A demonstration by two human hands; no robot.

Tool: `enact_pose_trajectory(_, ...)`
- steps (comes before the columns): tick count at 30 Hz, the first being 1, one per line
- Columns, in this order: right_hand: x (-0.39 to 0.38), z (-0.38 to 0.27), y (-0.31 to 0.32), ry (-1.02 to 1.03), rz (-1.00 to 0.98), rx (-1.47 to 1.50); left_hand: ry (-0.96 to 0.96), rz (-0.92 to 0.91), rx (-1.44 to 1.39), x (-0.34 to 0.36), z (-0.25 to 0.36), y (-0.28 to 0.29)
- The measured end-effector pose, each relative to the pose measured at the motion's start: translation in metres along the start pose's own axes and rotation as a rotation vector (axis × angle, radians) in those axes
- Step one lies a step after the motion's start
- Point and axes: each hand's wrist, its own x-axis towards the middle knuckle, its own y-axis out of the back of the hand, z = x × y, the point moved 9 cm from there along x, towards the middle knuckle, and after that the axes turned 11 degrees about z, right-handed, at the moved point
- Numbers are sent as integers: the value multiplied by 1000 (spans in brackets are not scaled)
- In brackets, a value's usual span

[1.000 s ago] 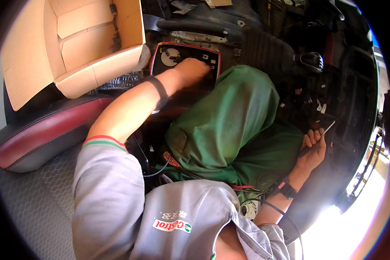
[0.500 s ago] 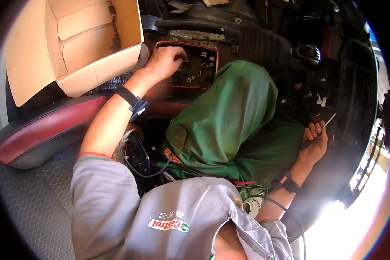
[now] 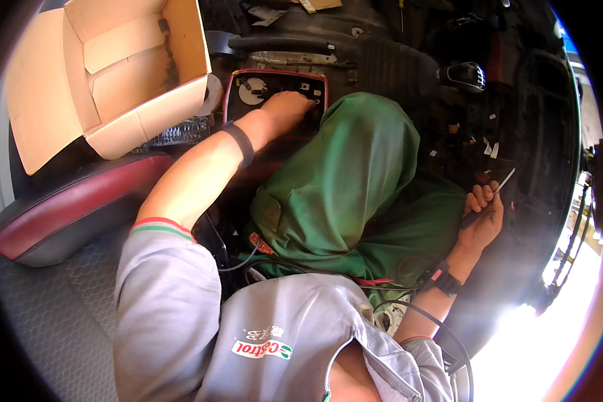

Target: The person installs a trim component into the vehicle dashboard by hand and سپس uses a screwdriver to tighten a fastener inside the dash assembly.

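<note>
My left hand (image 3: 287, 111) reaches into a dark tray with a red rim (image 3: 275, 71), back of the hand up. Its fingers bend down among small loose parts at the tray's right side; the fingertips are hidden, so a grip cannot be made out. At the tray's left lies a pale round disc (image 3: 252, 91) with small dark pieces on it. Off to the right, beside my bent knee, my right hand (image 3: 484, 213) is closed round the dark handle of a screwdriver (image 3: 507, 179), its thin metal shaft pointing up and right.
An open cardboard box (image 3: 141, 124) stands at the upper left, next to a roll (image 3: 212, 95) beside the tray. A red and black padded piece (image 3: 74, 208) lies below it. A gear lever knob (image 3: 467, 76) rises at upper right. Small scraps (image 3: 491, 149) litter the dark floor.
My left hand has moved right across the tray, uncovering the pale disc at its left side. The right hand stays nearly in place with the screwdriver.
</note>
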Motion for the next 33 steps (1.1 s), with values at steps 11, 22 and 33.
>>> enact_pose_trajectory(11,2,-4,4,-49,-60,141,283,233,-132,-11,-30,40)
enact_pose_trajectory(22,2,1,0,-98,-96,191,198,79,223,18,3,12)
enact_pose_trajectory(33,1,2,18,-64,8,183,347,34,159,14,-26,19)
